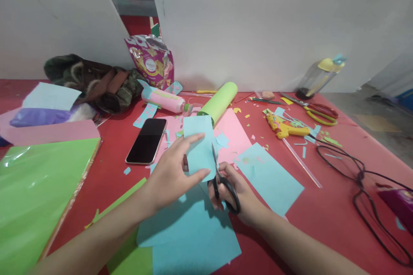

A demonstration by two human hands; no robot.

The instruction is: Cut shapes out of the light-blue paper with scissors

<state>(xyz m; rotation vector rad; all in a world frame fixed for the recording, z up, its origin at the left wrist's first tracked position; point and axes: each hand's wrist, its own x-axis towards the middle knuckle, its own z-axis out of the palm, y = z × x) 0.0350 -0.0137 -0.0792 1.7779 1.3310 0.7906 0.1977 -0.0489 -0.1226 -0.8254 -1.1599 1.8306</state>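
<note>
A small light-blue piece of paper [199,150] is held up in the middle of the view by my left hand [176,167], with thumb and fingers closed on it. My right hand [235,191] grips black-handled scissors [228,193]. Their blades stand at the paper's right edge, pointing away from me. Beneath both hands lie larger light-blue sheets [193,245] over a green sheet [129,253]. Just beyond the held paper, a light-green paper tube [221,101] rests on a pink sheet [234,131].
Left of my hands lie a phone [147,141] and a green pack of paper [38,189]. A pink paper-wrapped bottle shape [166,100] is behind. At right are a yellow glue gun [285,126], its black cable [358,176], large scissors [318,111] and a bottle [318,77].
</note>
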